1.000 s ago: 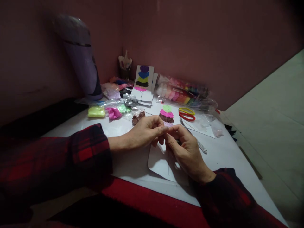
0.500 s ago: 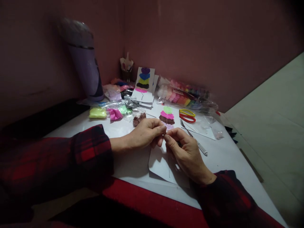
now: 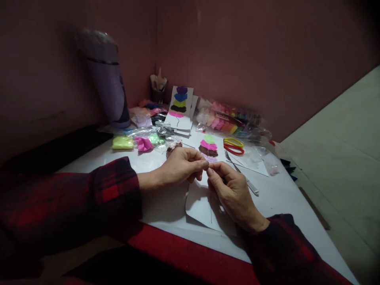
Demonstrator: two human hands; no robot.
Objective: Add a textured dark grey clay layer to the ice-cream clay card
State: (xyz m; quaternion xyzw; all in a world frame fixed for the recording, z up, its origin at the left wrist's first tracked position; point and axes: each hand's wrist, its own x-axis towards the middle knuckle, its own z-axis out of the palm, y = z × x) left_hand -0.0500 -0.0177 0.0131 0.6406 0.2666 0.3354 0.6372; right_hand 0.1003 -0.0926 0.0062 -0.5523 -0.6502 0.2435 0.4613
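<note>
My left hand (image 3: 187,164) and my right hand (image 3: 230,186) meet above a white card (image 3: 197,204), fingertips nearly touching. Both are closed in a pinch; whatever lies between the fingers is too small or hidden to make out. Beyond the fingers, the card bears stacked bands of green, pink, brown (image 3: 208,149) and lilac, with a rough, ridged surface. A thin drawn line runs down its lower part. To the right of the card lies a fork (image 3: 252,186) with a pale patterned handle, beside my right hand. A bag of brown clay (image 3: 173,147) sits just behind my left hand.
Scissors with yellow and red handles (image 3: 234,146) lie right of the card. Yellow (image 3: 122,143) and pink clay packs (image 3: 144,144) lie left. Behind stand a finished-looking card (image 3: 179,105), a bag of colored clay (image 3: 227,116), a cup of tools (image 3: 158,85) and a tall purple tumbler (image 3: 108,87).
My hands stay pinched together over the card, with only a slight shift of the fingertips. The view has tipped slightly; nothing on the table has visibly moved.
</note>
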